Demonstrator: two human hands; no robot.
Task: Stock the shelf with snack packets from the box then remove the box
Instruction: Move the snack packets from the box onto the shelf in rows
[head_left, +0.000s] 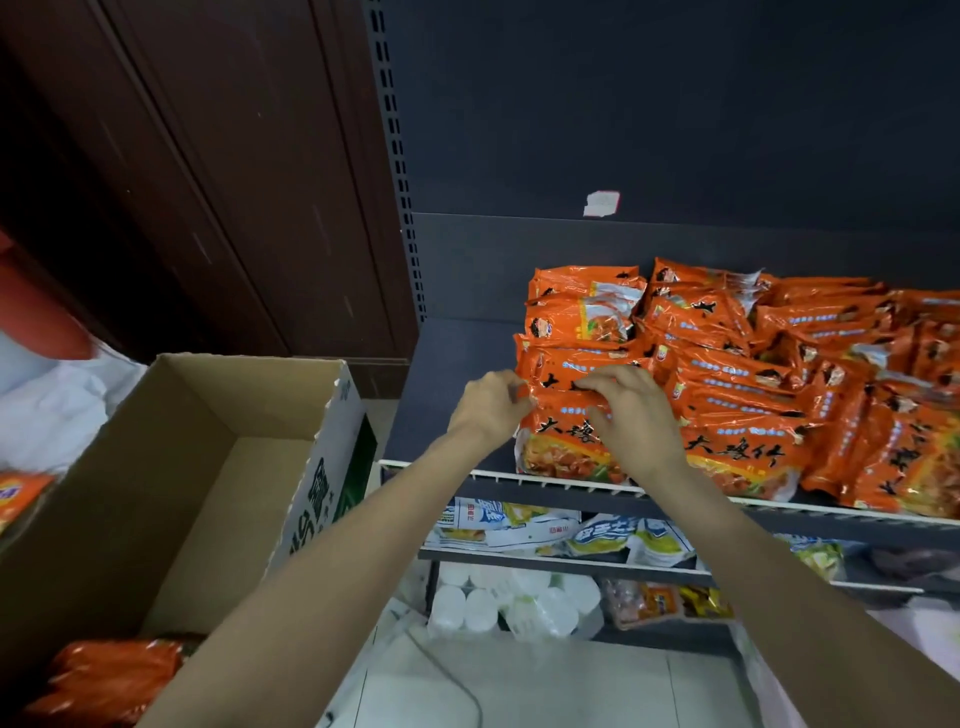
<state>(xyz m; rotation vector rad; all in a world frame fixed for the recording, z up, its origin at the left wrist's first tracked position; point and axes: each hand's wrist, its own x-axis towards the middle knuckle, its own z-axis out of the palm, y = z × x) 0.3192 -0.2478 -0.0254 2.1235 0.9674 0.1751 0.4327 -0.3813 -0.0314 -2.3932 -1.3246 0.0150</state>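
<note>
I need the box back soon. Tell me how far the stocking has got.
Done: many orange packets already lie piled on the shelf. In hand: the left hand and right hand both grip a front packet at the pile's left end. Left: a few packets in the box remain, and the box itself still sits beside the shelf.

Both bare forearms reach forward and up from the lower edge of the view, converging toward the middle. The left hand (488, 410) is turned with its back toward the camera, wrist slightly bent, fingers curled inward and pinching at their tips. The right hand (636, 415) sits just beside it, palm down, knuckles raised, fingers bent and pressing downward with the fingertips (589, 383) pointed toward the left hand.
</note>
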